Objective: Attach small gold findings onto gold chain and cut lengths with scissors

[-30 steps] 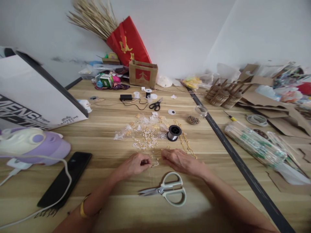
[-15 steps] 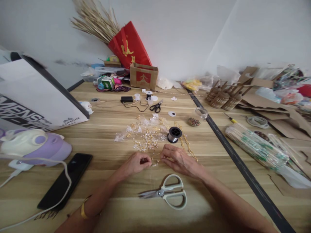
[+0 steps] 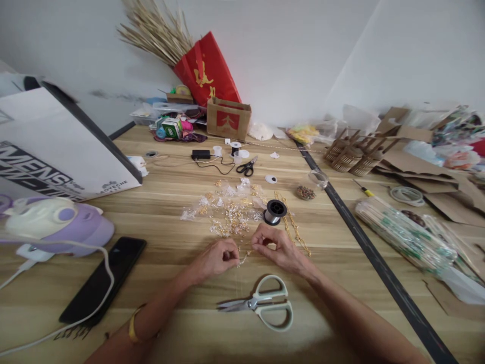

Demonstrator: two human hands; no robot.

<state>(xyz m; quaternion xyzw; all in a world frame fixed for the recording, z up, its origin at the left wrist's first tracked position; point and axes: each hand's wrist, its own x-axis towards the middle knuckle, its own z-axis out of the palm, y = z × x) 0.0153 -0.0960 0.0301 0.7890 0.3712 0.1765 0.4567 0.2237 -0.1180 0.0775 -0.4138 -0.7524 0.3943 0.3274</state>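
A short strand of clear and gold beads (image 3: 243, 260) hangs between my two hands, low over the wooden table. My left hand (image 3: 216, 258) pinches its left end between thumb and forefinger. On the other side, my right hand (image 3: 279, 248) is closed in a pinch at the strand's right end; the thin thread in its fingertips is barely visible. Loose clear and gold beads (image 3: 233, 218) lie in a heap just beyond my fingers. A spool of clear line (image 3: 274, 212) stands behind my right hand, beside a gold chain (image 3: 292, 222). Pale-handled scissors (image 3: 261, 303) lie nearer me.
A black phone (image 3: 104, 280) with a white cable across it and a purple-and-white device (image 3: 56, 222) are at left. Black scissors (image 3: 247, 167) and a cup of beads (image 3: 306, 192) lie farther back. Wrapped sticks (image 3: 405, 235) are at right, past a black strip (image 3: 356, 227).
My right hand has lifted slightly, its thumb and forefinger now forming a rounder pinch. My left hand stays pinched by the strand. The whole view has shifted a little.
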